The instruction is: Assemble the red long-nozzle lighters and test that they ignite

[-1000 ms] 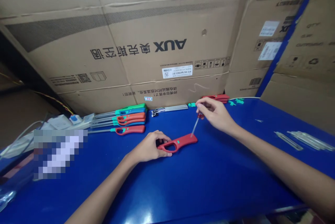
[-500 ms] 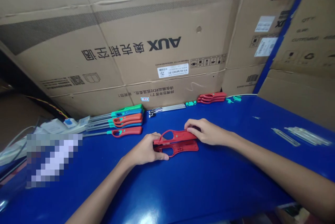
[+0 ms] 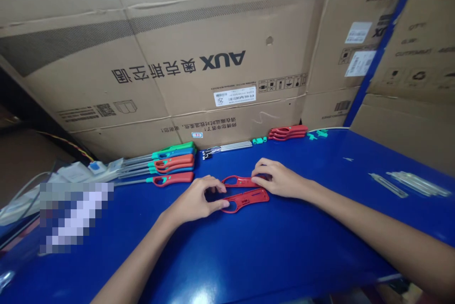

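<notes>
Two red lighter halves (image 3: 245, 200) lie under the loosely gripping left hand (image 3: 195, 200) and right hand (image 3: 279, 178), blue table (image 3: 284, 247) open nearside.

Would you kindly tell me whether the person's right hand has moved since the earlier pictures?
Yes, the right hand has drawn back toward the person, farther from the stack of red lighter handles at the back.

Upside down, the cardboard carton (image 3: 177, 43) is showing "AUX" and "奥克斯空调" in black, while its white label (image 3: 234, 96) is reading "25".
</notes>
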A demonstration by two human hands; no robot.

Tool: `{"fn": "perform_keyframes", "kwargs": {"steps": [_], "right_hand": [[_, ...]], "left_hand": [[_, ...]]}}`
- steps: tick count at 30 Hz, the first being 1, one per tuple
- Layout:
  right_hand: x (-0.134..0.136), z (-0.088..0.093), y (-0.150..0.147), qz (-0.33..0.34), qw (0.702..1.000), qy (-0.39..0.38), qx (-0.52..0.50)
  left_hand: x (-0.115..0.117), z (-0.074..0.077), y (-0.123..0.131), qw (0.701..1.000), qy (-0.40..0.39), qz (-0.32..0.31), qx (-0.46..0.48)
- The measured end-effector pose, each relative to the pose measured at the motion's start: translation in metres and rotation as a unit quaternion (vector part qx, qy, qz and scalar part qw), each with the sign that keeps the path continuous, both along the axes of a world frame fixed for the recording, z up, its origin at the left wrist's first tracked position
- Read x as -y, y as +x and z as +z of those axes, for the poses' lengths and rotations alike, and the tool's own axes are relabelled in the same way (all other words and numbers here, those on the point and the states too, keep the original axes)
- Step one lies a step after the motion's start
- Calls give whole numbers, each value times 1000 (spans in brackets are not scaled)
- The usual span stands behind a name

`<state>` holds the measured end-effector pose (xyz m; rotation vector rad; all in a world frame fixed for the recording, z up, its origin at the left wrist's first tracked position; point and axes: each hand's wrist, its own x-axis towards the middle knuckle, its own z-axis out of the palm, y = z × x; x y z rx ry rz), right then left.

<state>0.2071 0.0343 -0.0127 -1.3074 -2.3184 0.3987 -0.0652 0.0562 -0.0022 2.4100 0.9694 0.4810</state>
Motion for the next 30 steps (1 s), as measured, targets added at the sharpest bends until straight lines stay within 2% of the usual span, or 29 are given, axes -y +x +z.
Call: {"fn": "perform_keyframes", "kwargs": {"steps": [4, 9, 30], "right_hand": [[7, 4, -3, 43, 999, -19, 27], [8, 4, -7, 75, 996, -22, 46], [9, 0, -7, 59, 995, -19, 75]], "left_hand": [[0, 3, -3, 998, 49, -4, -26], [0, 1, 1, 996, 75, -3, -55], [-2, -6, 4, 992, 101, -7, -79]]}}
